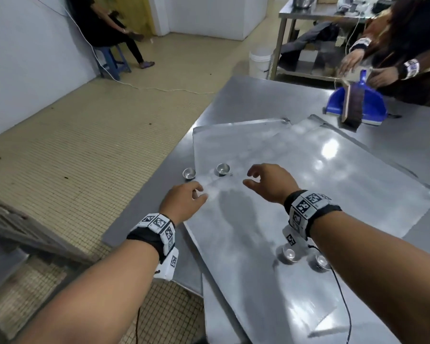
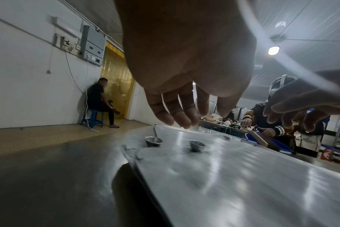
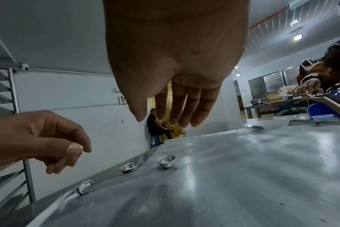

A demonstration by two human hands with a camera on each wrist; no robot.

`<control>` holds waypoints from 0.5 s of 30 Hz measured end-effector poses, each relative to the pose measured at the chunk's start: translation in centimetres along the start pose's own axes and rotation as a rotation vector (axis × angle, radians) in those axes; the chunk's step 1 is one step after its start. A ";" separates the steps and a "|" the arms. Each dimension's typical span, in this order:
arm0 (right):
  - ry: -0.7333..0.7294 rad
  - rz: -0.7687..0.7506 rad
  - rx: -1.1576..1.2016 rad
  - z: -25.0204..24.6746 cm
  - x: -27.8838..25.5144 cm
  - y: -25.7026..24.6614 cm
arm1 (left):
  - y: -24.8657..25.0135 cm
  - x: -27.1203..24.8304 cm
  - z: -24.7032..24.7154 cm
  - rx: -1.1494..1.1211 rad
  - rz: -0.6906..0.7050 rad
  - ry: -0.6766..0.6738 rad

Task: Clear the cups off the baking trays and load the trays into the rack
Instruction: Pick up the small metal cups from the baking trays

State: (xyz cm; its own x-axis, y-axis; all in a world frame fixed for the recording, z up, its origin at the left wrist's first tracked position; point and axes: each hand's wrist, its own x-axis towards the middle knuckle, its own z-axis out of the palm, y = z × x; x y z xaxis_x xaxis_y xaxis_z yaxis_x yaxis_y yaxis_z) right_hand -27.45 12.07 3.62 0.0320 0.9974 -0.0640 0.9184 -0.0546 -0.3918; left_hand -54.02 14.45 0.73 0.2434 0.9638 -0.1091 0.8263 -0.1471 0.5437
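Several flat metal baking trays [image 1: 320,184] lie stacked askew on a steel table [image 1: 246,95]. One small metal cup [image 1: 223,169] stands on the top tray near its left edge. A second cup [image 1: 189,173] stands just off that edge. Two more cups [image 1: 289,254] sit on the tray under my right wrist. My left hand [image 1: 199,193] hovers by the tray's left edge, its fingers loosely curled and holding nothing. Over the tray, my right hand [image 1: 251,178] is relaxed and empty, a little right of the cup on the tray.
A tray rack [image 3: 2,92] stands to my left, off the table. At the table's far right another person works a brush [image 1: 350,105] into a blue dustpan [image 1: 358,105]. A person sits on a blue stool [image 1: 112,60] by the wall. A white bucket [image 1: 260,60] stands on the floor.
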 end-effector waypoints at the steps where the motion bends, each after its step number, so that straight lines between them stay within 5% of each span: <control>1: -0.003 0.009 0.006 0.5 1.1 -0.5 | -0.9 0.9 -0.6 0.003 0.000 -0.008; 15: -0.145 0.119 0.008 6.1 11.3 -3.6 | -7.2 11.6 -1.9 0.063 0.040 -0.156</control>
State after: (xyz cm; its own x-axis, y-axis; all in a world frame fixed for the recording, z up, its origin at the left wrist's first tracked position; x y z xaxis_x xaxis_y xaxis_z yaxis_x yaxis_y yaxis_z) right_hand -32.80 23.23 -1.33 0.0828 0.9668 -0.2416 0.9084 -0.1729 -0.3806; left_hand -58.06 27.08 -2.88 0.3486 0.9113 -0.2192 0.8436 -0.2031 0.4971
